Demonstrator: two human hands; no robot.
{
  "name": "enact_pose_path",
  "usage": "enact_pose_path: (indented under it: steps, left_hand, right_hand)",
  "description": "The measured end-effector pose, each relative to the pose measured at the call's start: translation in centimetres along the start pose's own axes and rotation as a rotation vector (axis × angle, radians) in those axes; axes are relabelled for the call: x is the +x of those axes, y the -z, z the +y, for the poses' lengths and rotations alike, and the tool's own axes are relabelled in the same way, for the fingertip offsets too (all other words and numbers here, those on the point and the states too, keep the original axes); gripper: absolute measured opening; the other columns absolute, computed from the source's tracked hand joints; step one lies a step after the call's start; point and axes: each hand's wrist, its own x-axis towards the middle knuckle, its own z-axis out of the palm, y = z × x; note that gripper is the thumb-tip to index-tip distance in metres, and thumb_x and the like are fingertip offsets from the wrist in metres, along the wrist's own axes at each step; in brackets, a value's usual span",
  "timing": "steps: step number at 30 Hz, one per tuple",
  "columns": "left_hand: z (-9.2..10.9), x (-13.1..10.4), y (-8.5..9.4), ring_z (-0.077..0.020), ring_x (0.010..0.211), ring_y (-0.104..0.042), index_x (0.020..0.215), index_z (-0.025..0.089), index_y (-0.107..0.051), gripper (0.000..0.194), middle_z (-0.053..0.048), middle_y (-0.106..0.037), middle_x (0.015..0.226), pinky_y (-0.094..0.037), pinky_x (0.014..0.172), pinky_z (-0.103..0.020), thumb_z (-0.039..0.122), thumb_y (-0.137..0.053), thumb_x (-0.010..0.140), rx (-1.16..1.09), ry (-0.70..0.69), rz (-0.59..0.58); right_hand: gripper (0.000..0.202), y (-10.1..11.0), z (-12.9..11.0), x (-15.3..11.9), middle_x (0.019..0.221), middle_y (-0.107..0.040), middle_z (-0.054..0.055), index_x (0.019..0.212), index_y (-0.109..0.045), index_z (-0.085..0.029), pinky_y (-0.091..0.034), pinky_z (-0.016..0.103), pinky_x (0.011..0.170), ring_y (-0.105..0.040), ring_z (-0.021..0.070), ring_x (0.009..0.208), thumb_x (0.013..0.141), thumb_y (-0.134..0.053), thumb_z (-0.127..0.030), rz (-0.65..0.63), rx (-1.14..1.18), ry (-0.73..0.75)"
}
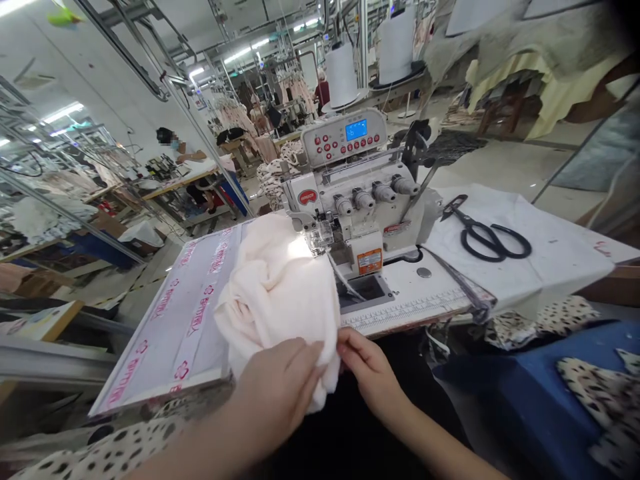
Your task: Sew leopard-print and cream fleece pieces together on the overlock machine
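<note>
A pale pink, fluffy fabric (280,293) lies bunched on the table, its far part reaching under the lit needle area of a white sewing machine (360,207). My left hand (280,380) is closed on the fabric's near edge, slightly blurred. Just to the right, my right hand (367,363) pinches the same fabric's right edge between thumb and fingers. The folds hide some fingertips. Between the fabric and the machine body, a dark opening shows in the machine bed.
Black scissors (493,241) lie on white cloth (540,267) right of the machine. A blue container (540,387) with spotted fabric stands at lower right. Thread cones (343,75) rise behind the machine. A person (185,150) sits at another table, back left.
</note>
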Motion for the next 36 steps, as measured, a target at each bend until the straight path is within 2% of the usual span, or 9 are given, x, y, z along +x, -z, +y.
enact_pose_path:
  steps: [3,6,9,12,15,19,24,29,36]
  left_hand:
    - [0.5,0.5,-0.6,-0.0175,0.064,-0.054,0.109,0.014,-0.045,0.024,-0.005,-0.056,0.074,-0.046,0.053,-0.029,0.02,-0.035,0.088,-0.017,-0.025,-0.137]
    - [-0.3,0.9,-0.2,-0.0151,0.076,-0.054,0.109,0.019,-0.048,0.025,-0.005,-0.055,0.085,-0.048,0.065,-0.027,0.02,-0.034,0.088,-0.22,0.074,-0.19]
    - [-2.0,2.4,0.5,-0.0141,0.09,-0.051,0.104,0.02,-0.053,0.024,-0.006,-0.051,0.096,-0.046,0.078,-0.026,0.019,-0.035,0.088,-0.313,0.165,-0.007]
    - [-4.1,4.7,0.2,-0.0177,0.103,-0.046,0.108,0.017,-0.052,0.026,-0.009,-0.048,0.108,-0.04,0.091,-0.033,0.021,-0.037,0.088,-0.212,0.245,0.209]
    - [-5.8,6.6,-0.7,-0.0191,0.107,-0.043,0.109,0.015,-0.052,0.027,-0.008,-0.048,0.112,-0.036,0.095,-0.036,0.024,-0.037,0.088,-0.13,0.296,0.196]
    - [-7.2,7.2,-1.2,-0.0182,0.107,-0.042,0.109,0.017,-0.053,0.027,-0.005,-0.05,0.113,-0.035,0.096,-0.036,0.027,-0.038,0.088,-0.123,0.286,0.125]
    - [-7.6,6.8,-0.9,-0.0164,0.111,-0.041,0.112,0.021,-0.053,0.028,-0.004,-0.049,0.116,-0.034,0.098,-0.035,0.027,-0.038,0.089,-0.183,0.275,0.088]
    - [-8.1,7.0,-1.0,-0.0176,0.111,-0.041,0.113,0.022,-0.053,0.03,-0.004,-0.048,0.118,-0.034,0.098,-0.037,0.027,-0.035,0.09,-0.172,0.238,0.08]
    - [-10.4,8.6,-0.6,-0.0177,0.111,-0.041,0.112,0.022,-0.053,0.03,-0.003,-0.049,0.118,-0.033,0.097,-0.036,0.027,-0.033,0.09,-0.133,0.205,-0.008]
  right_hand:
    - [0.032,0.4,-0.7,0.6,0.064,-0.045,0.0,0.07,-0.054,-0.015,-0.039,0.022,0.053,-0.044,0.0113,0.059,0.084,-0.045,-0.042,-0.05,0.157,-0.047]
    - [0.034,0.6,-1.1,1.2,0.056,-0.039,-0.003,0.059,-0.049,-0.015,-0.034,0.02,0.051,-0.039,0.0088,0.055,0.077,-0.056,-0.043,-0.045,0.116,-0.046]
    - [0.028,0.7,-1.3,1.6,0.058,-0.043,-0.004,0.066,-0.054,-0.015,-0.033,0.019,0.052,-0.039,0.0077,0.054,0.072,-0.064,-0.04,-0.075,0.17,-0.094]
    - [0.023,0.7,-1.4,1.9,0.069,-0.051,-0.002,0.083,-0.059,-0.017,-0.035,0.02,0.057,-0.045,0.0084,0.06,0.074,-0.062,-0.038,-0.156,0.317,-0.18]
    - [0.022,0.8,-1.4,2.0,0.072,-0.056,0.0,0.084,-0.063,-0.017,-0.037,0.025,0.068,-0.049,0.0114,0.068,0.072,-0.066,-0.035,-0.21,0.39,-0.215]
    - [0.023,1.1,-1.7,1.7,0.07,-0.054,0.0,0.069,-0.062,-0.015,-0.036,0.027,0.071,-0.047,0.0135,0.07,0.068,-0.068,-0.037,-0.15,0.241,-0.118]
    - [0.033,1.5,-3.3,0.8,0.07,-0.041,0.0,0.055,-0.046,-0.016,-0.033,0.024,0.068,-0.042,0.0131,0.07,0.078,-0.057,-0.038,-0.139,-0.065,0.072]
    - [0.035,1.7,-3.5,0.8,0.071,-0.04,0.0,0.055,-0.042,-0.016,-0.033,0.025,0.068,-0.041,0.0138,0.071,0.079,-0.054,-0.039,-0.149,-0.053,0.046]
    - [0.038,2.1,-3.0,3.1,0.066,-0.036,-0.001,0.054,-0.037,-0.017,-0.03,0.024,0.063,-0.037,0.0126,0.066,0.079,-0.052,-0.042,-0.098,-0.137,0.071]
